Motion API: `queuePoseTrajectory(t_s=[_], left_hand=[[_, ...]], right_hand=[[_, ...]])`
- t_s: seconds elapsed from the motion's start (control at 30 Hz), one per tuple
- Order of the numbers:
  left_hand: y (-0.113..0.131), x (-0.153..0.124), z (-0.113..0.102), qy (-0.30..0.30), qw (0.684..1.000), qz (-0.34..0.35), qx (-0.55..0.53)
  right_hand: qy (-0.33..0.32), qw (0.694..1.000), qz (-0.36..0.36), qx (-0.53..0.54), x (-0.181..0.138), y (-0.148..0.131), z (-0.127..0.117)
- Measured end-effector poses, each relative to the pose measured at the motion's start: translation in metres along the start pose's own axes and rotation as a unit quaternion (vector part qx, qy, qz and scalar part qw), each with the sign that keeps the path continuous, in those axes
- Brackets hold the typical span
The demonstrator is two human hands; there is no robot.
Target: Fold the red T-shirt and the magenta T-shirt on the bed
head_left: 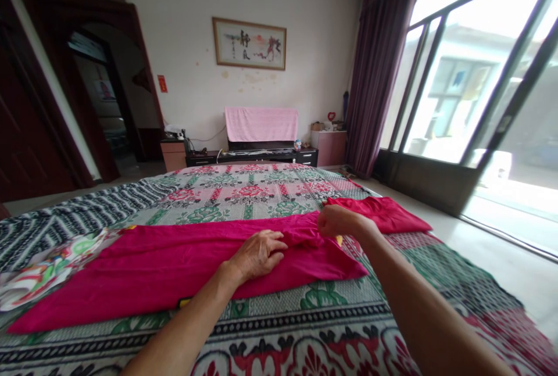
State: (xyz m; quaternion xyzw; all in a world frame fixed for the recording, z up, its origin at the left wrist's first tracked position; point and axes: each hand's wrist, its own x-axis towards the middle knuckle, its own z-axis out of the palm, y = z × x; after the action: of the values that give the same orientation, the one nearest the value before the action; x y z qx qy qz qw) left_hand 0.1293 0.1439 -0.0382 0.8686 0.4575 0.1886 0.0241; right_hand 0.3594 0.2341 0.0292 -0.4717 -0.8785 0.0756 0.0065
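Observation:
A long piece of bright pink cloth [174, 254] is spread across the patterned bed cover, with small yellow patches showing at its edges. My left hand [260, 254] rests palm down on the middle of it, fingers loosely spread. Toward the cloth's right end, my right hand [337, 222] is closed, its fingertips turned away from view. Creases in the pink fabric gather at that hand, which seems to pinch its far edge. Just beyond my right wrist lies a folded red cloth [392, 215]. A white, multicoloured printed fabric [65, 260] shows beside the pink cloth's left end.
The bed cover [250, 190] has red and green flowers. A black-and-white striped fabric [100, 201] lies at the left. Past the bed, a low black cabinet [203, 159] stands below a pink towel [261, 124]. Glass doors [457, 91] are on the right.

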Motion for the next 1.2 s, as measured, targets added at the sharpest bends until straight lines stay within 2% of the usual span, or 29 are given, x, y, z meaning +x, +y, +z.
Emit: queuePoseTrajectory(t_s=[0.13,0.3,0.57,0.77,0.9,1.0,1.13,1.2], left_hand=[[0.001,-0.001,0.001,0.005,1.0,0.001,-0.019],[0.0,-0.001,0.002,0.005,1.0,-0.001,-0.022],[-0.001,-0.001,0.002,0.0,0.999,-0.009,-0.042],[0.001,-0.002,0.001,0.004,0.999,-0.007,-0.044],[0.0,-0.001,0.006,0.058,0.995,-0.031,-0.07],[-0.004,0.001,0.011,0.113,0.99,-0.047,-0.071],[-0.008,0.002,0.014,0.149,0.987,-0.056,-0.038],[-0.008,0.002,0.014,0.164,0.984,-0.071,-0.015]], right_hand=[[-0.017,0.999,-0.044,-0.018,0.0,-0.001,0.005],[-0.035,0.997,-0.06,0.013,0.001,-0.003,0.014],[-0.055,0.998,-0.013,0.016,-0.006,-0.003,0.0],[-0.082,0.996,-0.008,0.032,-0.01,-0.005,-0.003],[-0.074,0.994,-0.029,0.075,-0.014,-0.006,-0.011],[-0.114,0.989,0.004,0.094,-0.017,-0.014,-0.015],[-0.175,0.979,0.055,0.094,-0.016,-0.027,-0.01],[-0.175,0.978,0.069,0.091,-0.013,-0.028,-0.006]])
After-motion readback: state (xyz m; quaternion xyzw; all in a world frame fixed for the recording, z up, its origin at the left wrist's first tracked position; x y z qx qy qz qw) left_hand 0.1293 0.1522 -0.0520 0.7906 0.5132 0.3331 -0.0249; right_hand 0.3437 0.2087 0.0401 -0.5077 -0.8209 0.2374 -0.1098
